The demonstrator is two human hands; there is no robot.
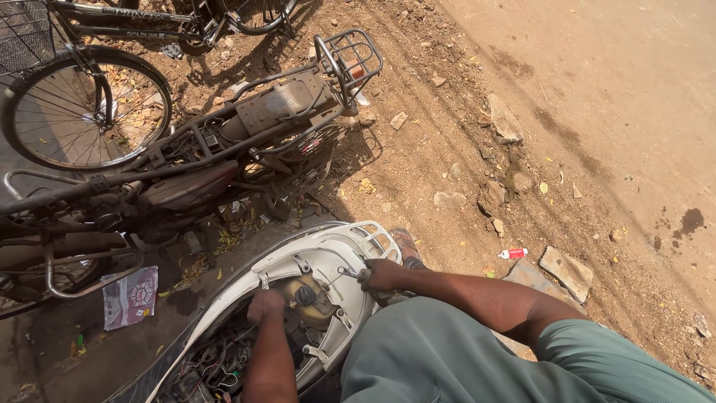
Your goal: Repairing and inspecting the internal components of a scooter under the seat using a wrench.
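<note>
Scooter body [224,298]: lower centre of frame, white shell stripped; seat off, wiring and yellowish fuel tank [313,295] exposed; tank not yet out
Right hand [382,275]: closed around a slim metal tool [347,274] at the tank's right edge
Left hand [265,306]: fisted on the tank's left side; what it grips is hidden
Upper left: stripped moped frame [224,142]; bicycle wheel [82,108]

A white scooter body [328,261], stripped open, is seen on the ground; a tan tank [309,298] and loose wires [216,366] are exposed inside.
</note>
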